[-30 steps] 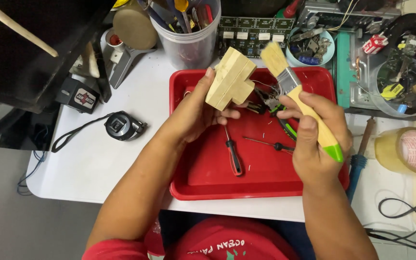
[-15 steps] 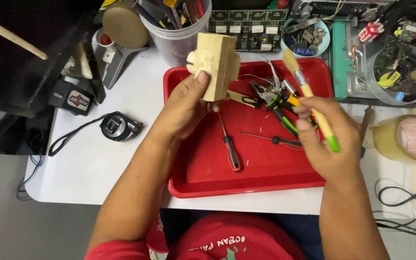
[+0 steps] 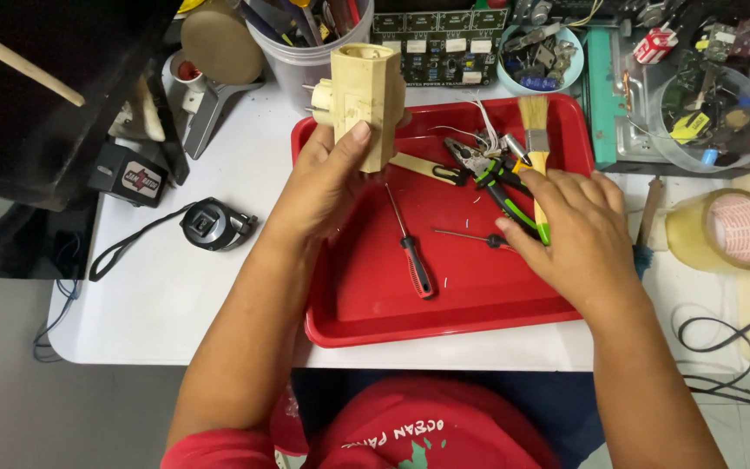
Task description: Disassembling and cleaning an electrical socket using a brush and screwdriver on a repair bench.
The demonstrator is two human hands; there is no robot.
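Observation:
My left hand (image 3: 323, 187) grips a cream plastic socket block (image 3: 366, 91) and holds it upright over the far left corner of the red tray (image 3: 444, 317). My right hand (image 3: 575, 230) is low over the tray's right side. Its fingers lie spread over the handle of a paintbrush (image 3: 534, 122), with the thumb by the handle's green end. The bristles point away from me and the brush rests across green-handled pliers (image 3: 496, 178). A red-handled screwdriver (image 3: 414, 265) and a thin screwdriver (image 3: 462, 234) lie in the tray between my hands.
A black tape measure (image 3: 212, 224) lies on the white table left of the tray. A roll of tape (image 3: 726, 230) sits at the right. A clear tub of tools (image 3: 305, 43), a circuit board (image 3: 440, 43) and a bowl of parts (image 3: 536, 52) crowd the far edge.
My right hand has lowered the paintbrush from the air down onto the tray. My left hand has turned the socket block upright and shifted it left, off the brush.

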